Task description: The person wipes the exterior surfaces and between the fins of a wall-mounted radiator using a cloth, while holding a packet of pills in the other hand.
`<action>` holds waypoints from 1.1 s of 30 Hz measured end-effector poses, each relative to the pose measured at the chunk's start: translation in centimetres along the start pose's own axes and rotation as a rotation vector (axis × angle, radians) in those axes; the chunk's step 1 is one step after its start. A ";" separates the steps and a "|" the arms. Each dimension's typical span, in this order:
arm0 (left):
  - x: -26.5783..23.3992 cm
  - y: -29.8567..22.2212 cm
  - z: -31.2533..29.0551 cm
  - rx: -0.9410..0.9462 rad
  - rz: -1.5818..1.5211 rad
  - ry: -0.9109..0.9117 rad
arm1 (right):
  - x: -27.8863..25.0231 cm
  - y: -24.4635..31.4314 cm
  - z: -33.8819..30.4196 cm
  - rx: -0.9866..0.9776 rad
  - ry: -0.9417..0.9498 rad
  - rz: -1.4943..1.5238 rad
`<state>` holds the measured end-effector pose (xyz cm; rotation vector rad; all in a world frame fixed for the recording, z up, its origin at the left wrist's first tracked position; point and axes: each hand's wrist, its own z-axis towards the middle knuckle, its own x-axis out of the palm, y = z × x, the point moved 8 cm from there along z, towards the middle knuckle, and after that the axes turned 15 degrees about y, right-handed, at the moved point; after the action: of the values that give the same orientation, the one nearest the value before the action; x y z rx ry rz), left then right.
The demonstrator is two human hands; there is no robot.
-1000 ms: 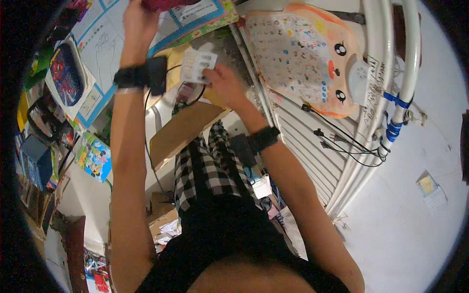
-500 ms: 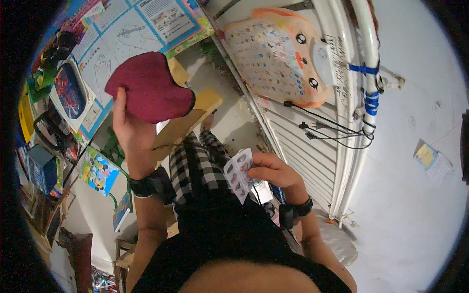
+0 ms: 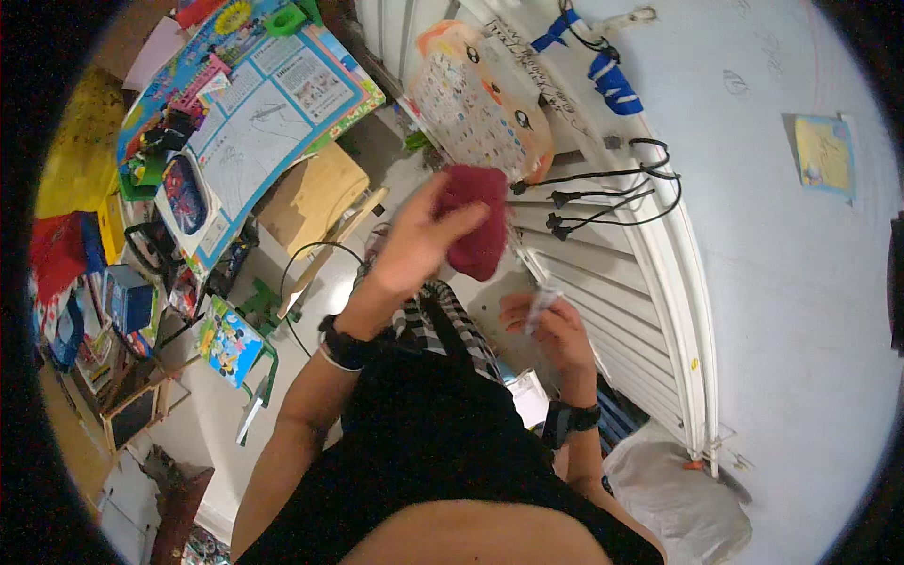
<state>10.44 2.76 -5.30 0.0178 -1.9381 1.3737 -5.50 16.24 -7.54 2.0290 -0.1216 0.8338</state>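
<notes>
From my end of the link, the biggest thing I see is the white slatted frame, running down the right side of my view. Across from it, at upper left, I have the desk mat, blue-bordered and printed with drawings. A crumpled, pale plastic bag sits low beside the frame, and a peach chart with a cartoon face lies against its upper part. Near the mat I make out a light wooden board.

Between board and frame, I have the left hand raised and slightly blurred. It is partly closed around a maroon cloth, thumb laid across the near face; I can't see its other fingers clearly. The cloth overlaps the chart's lower edge in my view, and I can't tell whether they touch.

The right hand is lower, near the slats, fingers curled and nearly closed. Black plugs hang above it. Smallest, a whitish pack is pinched in those fingers, tilted almost edge-on to me and blurred.
</notes>
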 end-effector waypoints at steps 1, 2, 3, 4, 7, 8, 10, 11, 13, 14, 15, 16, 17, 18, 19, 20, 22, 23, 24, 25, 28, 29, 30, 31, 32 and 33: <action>2.5 0.8 0.6 -0.050 0.110 0.121 | -0.2 1.4 -0.8 -0.186 -0.070 0.091; 4.3 2.1 0.8 -0.090 0.123 0.207 | -0.4 1.5 -1.2 -0.192 -0.057 0.089; 5.7 2.6 0.4 -0.160 0.407 0.218 | -1.2 2.5 -2.0 -0.338 -0.105 0.082; 7.3 3.3 0.2 -0.149 0.599 0.287 | -2.0 3.3 -2.8 -0.479 -0.151 0.076; 11.5 8.7 0.5 -0.175 0.603 0.520 | -5.1 1.0 -6.4 -0.446 -0.113 0.033; 12.8 9.7 0.7 -0.130 0.590 0.574 | -4.9 0.7 -6.6 -0.378 -0.088 -0.008; 14.4 11.4 0.9 -0.208 0.558 0.662 | -5.2 0.4 -7.4 -0.338 -0.217 -0.077; 15.3 12.2 0.6 -0.291 0.524 0.756 | -5.9 0.1 -8.2 -0.343 -0.310 -0.033; 15.9 12.3 0.9 -0.342 0.518 0.791 | -6.3 -0.4 -9.3 -0.340 -0.341 -0.004; 16.1 12.3 0.9 -0.399 0.510 0.830 | -6.3 -0.6 -9.7 -0.352 -0.342 -0.006; 15.8 11.0 1.6 -0.208 0.562 0.778 | -6.5 -0.7 -10.2 -0.376 -0.357 0.009; 15.5 11.2 2.2 -0.213 0.573 0.809 | -6.8 -1.0 -10.7 -0.413 -0.390 0.031; 13.8 9.8 3.4 -0.151 0.620 0.680 | -6.7 -0.9 -11.0 -0.446 -0.447 0.048; 12.0 8.4 4.5 -0.088 0.662 0.554 | -6.4 -1.1 -11.3 -0.471 -0.459 0.052; 9.6 6.4 5.2 -0.026 0.567 0.397 | -6.3 -0.9 -11.6 -0.525 -0.502 0.077; 6.9 4.4 5.8 0.042 0.472 0.242 | -6.4 -0.7 -11.7 -0.583 -0.537 0.101; 0.1 2.8 7.7 0.047 0.565 -0.024 | -6.0 -0.5 -11.4 -0.623 -0.491 0.133; -1.2 1.6 8.7 0.046 0.527 -0.096 | -5.8 -0.4 -11.5 -0.612 -0.504 0.135; -2.0 0.6 10.0 0.045 0.488 -0.167 | -5.7 -0.3 -11.6 -0.602 -0.517 0.136; -2.7 0.5 11.6 0.042 0.502 -0.158 | -5.6 -0.5 -11.4 -0.568 -0.515 0.139; -5.8 -1.6 14.2 0.276 0.631 -0.402 | -5.2 -0.4 -10.1 -0.568 -0.476 0.159; -5.8 -1.2 15.3 0.195 0.596 -0.411 | -5.3 -0.6 -10.1 -0.582 -0.473 0.163; -6.0 -0.7 16.1 0.115 0.562 -0.424 | -5.4 -1.0 -10.0 -0.584 -0.466 0.179; -3.8 -1.4 15.6 0.014 0.484 -0.348 | -5.4 -1.2 -9.8 -0.589 -0.464 0.199; -3.3 -1.4 16.1 0.020 0.497 -0.341 | -5.3 -1.1 -9.7 -0.604 -0.459 0.206; -2.9 -1.2 16.8 0.043 0.439 -0.291 | -5.3 -0.9 -9.9 -0.641 -0.503 0.238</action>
<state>3.69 -12.63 -8.42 -0.2103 -2.2436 1.7782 -14.28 23.27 -7.88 1.5752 -0.8182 0.3324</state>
